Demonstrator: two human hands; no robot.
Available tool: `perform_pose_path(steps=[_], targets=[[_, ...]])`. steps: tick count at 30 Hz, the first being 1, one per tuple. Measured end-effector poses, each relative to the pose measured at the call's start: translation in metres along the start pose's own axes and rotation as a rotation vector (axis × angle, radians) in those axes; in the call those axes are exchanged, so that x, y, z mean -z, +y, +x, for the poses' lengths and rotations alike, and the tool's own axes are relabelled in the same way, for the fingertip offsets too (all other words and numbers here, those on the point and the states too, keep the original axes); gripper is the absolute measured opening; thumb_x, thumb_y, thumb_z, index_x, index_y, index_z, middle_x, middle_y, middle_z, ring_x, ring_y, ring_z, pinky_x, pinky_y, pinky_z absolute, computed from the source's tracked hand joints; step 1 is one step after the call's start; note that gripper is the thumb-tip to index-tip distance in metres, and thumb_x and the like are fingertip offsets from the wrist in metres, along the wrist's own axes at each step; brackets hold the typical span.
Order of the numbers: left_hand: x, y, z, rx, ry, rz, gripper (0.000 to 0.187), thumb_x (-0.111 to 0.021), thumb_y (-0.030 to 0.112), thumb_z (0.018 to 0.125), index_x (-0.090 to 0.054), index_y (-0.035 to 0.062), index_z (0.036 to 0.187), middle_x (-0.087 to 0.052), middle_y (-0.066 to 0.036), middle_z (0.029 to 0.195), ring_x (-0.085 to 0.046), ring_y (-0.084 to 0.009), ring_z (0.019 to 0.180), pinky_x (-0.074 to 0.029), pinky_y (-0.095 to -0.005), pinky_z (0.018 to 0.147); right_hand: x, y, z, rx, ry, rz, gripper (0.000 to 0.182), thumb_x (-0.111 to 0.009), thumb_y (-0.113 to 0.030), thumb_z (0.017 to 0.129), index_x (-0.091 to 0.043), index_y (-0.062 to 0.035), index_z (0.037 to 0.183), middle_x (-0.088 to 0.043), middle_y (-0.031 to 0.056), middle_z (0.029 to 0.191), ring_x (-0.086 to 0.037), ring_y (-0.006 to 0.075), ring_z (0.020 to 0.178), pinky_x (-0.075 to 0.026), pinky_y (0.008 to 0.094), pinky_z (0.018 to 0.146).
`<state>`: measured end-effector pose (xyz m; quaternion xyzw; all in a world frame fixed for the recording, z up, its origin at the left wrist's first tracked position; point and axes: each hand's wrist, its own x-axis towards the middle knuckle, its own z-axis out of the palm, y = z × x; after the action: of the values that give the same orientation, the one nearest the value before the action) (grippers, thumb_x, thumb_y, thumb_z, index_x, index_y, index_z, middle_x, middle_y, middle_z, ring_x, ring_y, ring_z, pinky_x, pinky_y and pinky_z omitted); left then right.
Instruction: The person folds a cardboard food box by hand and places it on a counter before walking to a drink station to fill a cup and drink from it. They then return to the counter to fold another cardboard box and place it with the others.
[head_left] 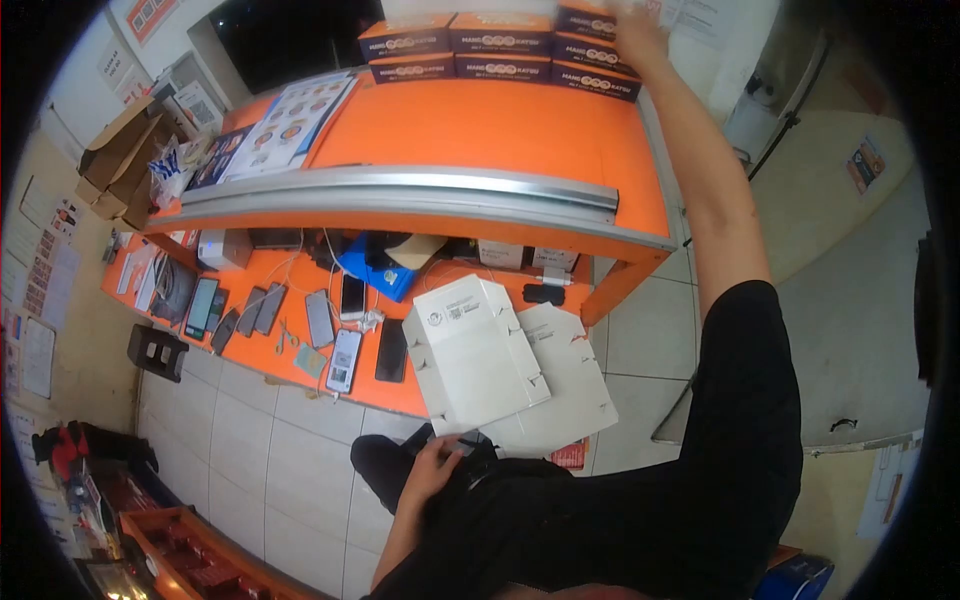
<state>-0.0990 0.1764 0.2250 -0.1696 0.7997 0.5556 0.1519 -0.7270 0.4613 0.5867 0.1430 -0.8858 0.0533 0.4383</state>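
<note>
My right hand reaches up to the stacked purple and orange boxes at the top right of the orange table; its fingers are blurred against the top box. My left hand rests low near my lap, below the flat cardboard sheets, its fingers curled; what it holds, if anything, is hidden. One unfolded cardboard sheet with slots and printed marks lies over a second sheet at the lower shelf's front edge.
Several phones, scissors and a blue bag lie on the lower shelf. A metal rail runs along the upper tabletop's edge. Printed sheets and an open carton are at the left.
</note>
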Motion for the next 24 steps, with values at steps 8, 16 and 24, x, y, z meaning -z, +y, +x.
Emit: perform_pose_path(steps=[8,16,24], targets=[[-0.063,-0.006,0.086,-0.444,0.032,0.708,0.08,-0.082,0.037,0.079,-0.046,0.0195,0.149,-0.041,-0.018,0.152,-0.034,-0.0406,0.143,-0.036,-0.0562,0.11,0.115,-0.031,-0.073,0.291,0.406,0.235,0.055,-0.063,0.003,0.077,-0.06,-0.0052,0.132,-0.058,0.023,0.135,-0.053,0.0398,0.126,-0.041,0.0481,0.109],[-0.06,-0.018,0.122,-0.439,-0.036,0.907,0.074,-0.08,0.037,0.08,-0.049,0.0203,0.145,-0.044,-0.014,0.147,-0.041,-0.0327,0.135,-0.042,-0.0515,0.099,0.248,-0.049,-0.32,0.04,0.034,0.501,0.045,-0.071,-0.01,0.092,-0.058,-0.0065,0.134,-0.055,0.0133,0.143,-0.053,0.028,0.132,-0.044,0.0426,0.109],[-0.059,-0.046,0.132,-0.709,0.02,0.946,0.051,-0.074,0.031,0.086,-0.062,0.013,0.132,-0.061,-0.011,0.133,-0.051,-0.0295,0.13,-0.046,-0.0478,0.099,0.265,-0.069,-0.475,-0.637,-0.279,0.8,0.048,-0.07,-0.007,0.092,-0.054,-0.0062,0.137,-0.052,0.015,0.144,-0.053,0.0281,0.131,-0.045,0.0422,0.107]])
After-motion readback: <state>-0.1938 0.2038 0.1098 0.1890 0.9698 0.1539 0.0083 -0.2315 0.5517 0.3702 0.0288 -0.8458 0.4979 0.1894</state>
